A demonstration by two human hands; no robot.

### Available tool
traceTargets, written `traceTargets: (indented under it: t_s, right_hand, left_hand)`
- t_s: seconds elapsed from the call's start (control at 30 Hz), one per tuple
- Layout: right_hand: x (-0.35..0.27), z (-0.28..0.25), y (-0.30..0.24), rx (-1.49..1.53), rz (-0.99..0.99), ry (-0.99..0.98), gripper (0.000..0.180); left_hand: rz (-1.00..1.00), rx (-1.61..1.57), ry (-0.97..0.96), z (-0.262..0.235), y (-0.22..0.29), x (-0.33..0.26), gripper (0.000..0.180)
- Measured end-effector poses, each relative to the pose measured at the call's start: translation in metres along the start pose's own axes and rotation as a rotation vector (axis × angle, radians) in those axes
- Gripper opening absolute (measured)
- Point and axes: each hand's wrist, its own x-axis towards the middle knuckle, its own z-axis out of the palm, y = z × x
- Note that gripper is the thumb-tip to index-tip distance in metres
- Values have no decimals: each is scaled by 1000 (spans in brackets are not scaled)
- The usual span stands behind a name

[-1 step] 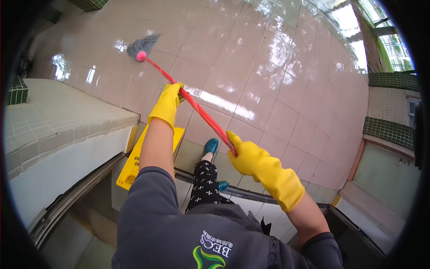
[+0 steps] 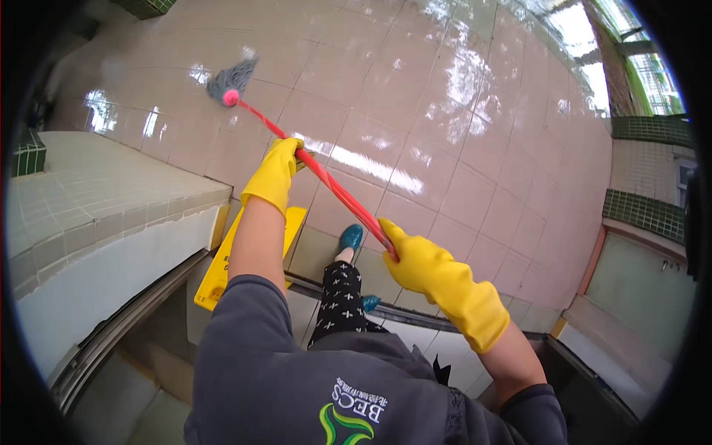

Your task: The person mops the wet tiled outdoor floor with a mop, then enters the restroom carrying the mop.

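Note:
A mop [image 2: 337,189] with a red handle slants across the view from upper left to lower right. Its grey string head [image 2: 234,77], joined by a pink socket [image 2: 231,97], lies on the wet, shiny floor. My left hand [image 2: 276,169], in a yellow rubber glove, is closed round the middle of the handle. Also gloved in yellow, my right hand [image 2: 417,261] grips the handle's near end. The fingers of both hands are partly hidden by the gloves' backs.
Pinkish floor tiles [image 2: 445,156] reflect light ahead. A yellow floor sign [image 2: 222,271] stands behind my left forearm. To the left is a tiled ledge [image 2: 126,193]; a door track [image 2: 415,320] runs by my teal shoes [image 2: 351,237]. Green-tiled wall bands [image 2: 644,215] are at right.
The mop head has shifted slightly left and nearer. My right hand has moved a little to the right and down with the handle's end; my left hand is nearly unmoved.

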Motion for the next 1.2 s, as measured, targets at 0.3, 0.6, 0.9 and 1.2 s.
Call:
traceTargets:
  t_s: [0.3,0.6,0.9,1.2]
  right_hand:
    - [-132,-12,64,-196,89,302,48]
    - [-302,-14,104,66,305,684,51]
    - [-479,45,191,587,580,922,55]
    - [-581,128,306,1753,466,450,54]
  left_hand:
    - [-345,26,-80,59,-92,-64,28]
    - [-447,-139,-399,182,-198,-188,23]
    - [-722,85,-548,261,-345,-309,12]
    - [-894,384,-839,328,-465,-407,13]
